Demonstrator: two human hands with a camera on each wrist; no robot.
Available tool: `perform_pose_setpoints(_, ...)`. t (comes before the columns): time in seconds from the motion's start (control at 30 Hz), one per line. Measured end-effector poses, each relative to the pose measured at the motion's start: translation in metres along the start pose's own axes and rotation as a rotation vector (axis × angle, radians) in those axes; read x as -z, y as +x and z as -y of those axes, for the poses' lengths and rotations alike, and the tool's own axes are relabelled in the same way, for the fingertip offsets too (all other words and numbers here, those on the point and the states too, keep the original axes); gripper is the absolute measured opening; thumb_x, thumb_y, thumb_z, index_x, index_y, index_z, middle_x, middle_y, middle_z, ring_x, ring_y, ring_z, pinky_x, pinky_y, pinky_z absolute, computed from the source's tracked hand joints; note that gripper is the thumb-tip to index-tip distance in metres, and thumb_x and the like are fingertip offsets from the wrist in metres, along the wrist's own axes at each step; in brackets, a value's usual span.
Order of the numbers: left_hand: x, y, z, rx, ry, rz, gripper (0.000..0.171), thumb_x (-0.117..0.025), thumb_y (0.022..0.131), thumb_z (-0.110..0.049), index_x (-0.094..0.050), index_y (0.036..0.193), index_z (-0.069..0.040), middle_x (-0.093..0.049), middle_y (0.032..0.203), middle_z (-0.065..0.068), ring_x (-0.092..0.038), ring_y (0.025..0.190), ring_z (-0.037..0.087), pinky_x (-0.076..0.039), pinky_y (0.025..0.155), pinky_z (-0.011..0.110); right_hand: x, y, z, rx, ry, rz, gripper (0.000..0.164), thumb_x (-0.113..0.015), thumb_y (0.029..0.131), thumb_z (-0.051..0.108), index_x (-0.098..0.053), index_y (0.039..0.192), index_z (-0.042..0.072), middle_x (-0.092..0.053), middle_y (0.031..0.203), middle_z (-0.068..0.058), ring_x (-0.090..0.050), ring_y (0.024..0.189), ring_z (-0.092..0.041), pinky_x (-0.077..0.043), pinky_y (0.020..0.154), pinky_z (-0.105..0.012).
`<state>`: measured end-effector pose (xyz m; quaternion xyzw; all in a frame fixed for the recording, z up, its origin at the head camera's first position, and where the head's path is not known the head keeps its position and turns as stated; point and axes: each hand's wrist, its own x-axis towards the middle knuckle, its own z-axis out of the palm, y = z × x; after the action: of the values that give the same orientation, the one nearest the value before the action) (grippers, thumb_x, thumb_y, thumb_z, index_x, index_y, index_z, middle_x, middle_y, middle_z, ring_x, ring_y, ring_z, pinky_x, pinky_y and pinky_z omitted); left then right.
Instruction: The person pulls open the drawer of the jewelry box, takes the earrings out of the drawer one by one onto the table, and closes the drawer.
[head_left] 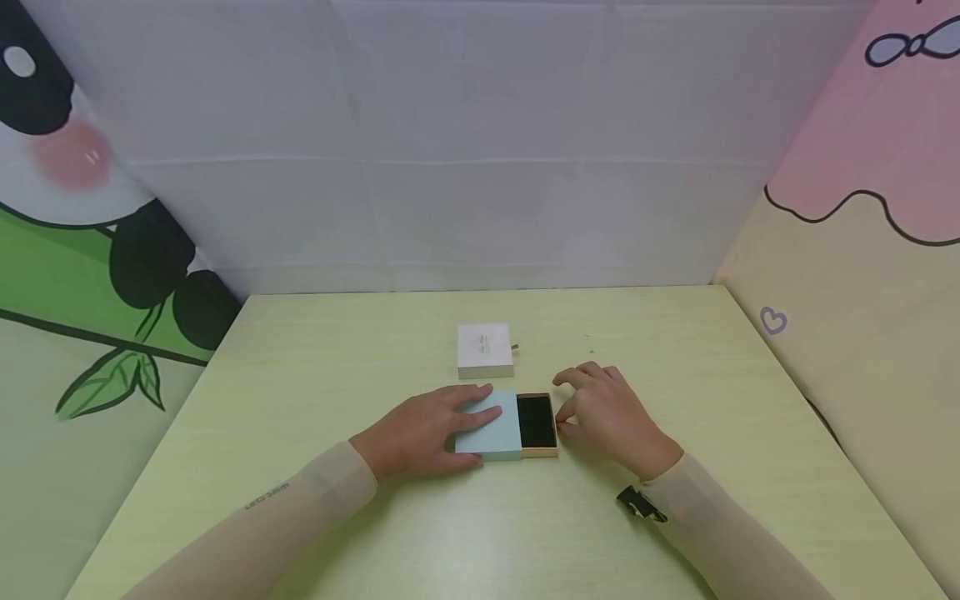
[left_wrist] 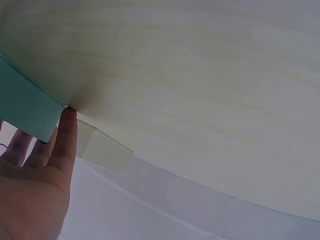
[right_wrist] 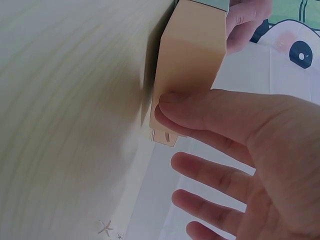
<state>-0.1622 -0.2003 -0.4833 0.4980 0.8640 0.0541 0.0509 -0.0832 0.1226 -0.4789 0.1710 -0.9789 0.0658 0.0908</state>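
A light blue sliding drawer box (head_left: 487, 437) lies on the table with its drawer (head_left: 557, 450) partly out to the right. Black lining (head_left: 536, 421) shows inside the drawer. My left hand (head_left: 431, 429) grips the blue sleeve, thumb along the near edge and fingers spread over the top to the far edge. In the left wrist view, a fingertip presses by the teal side (left_wrist: 30, 102) of the sleeve. At the drawer's outer end my right hand (head_left: 603, 417) pinches with thumb and index finger; the pinched spot is hidden. The other right fingers stay apart, as the right wrist view shows.
Behind the blue box stands a white box (head_left: 483, 348) with a small tab on its right side. A pale wood table (head_left: 337, 350) carries both. A white wall rises at the back, with painted side panels left and right. A black clip (head_left: 641, 504) hangs by the right cuff.
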Motion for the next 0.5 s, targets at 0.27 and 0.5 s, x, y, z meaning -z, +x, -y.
perform_pose_setpoints(0.27,0.0004,-0.0005,0.0003,-0.001,0.002,-0.004,0.076,-0.081,0.11,-0.055,-0.056,0.178,-0.033,-0.051,0.189,0.006,-0.056,0.171,0.033,-0.058,0.133,0.052,-0.0017,0.0024,0.0013,-0.003,0.008,0.013,0.007,-0.101,0.095,0.023,-0.098,0.092,0.028,-0.083,0.144,-0.005,-0.07,0.137,-0.033,-0.06,0.113,-0.056)
perform_pose_setpoints(0.5,-0.0015,-0.0002,0.002,-0.006,0.005,-0.007,0.076,-0.08,0.11,-0.056,-0.056,0.178,-0.034,-0.051,0.189,0.005,-0.055,0.172,0.032,-0.058,0.133,0.052,-0.0035,0.0024,0.0009,0.004,0.008,-0.006,0.008,-0.101,0.094,0.021,-0.097,0.091,0.028,-0.083,0.142,-0.005,-0.071,0.136,-0.033,-0.06,0.112,-0.056)
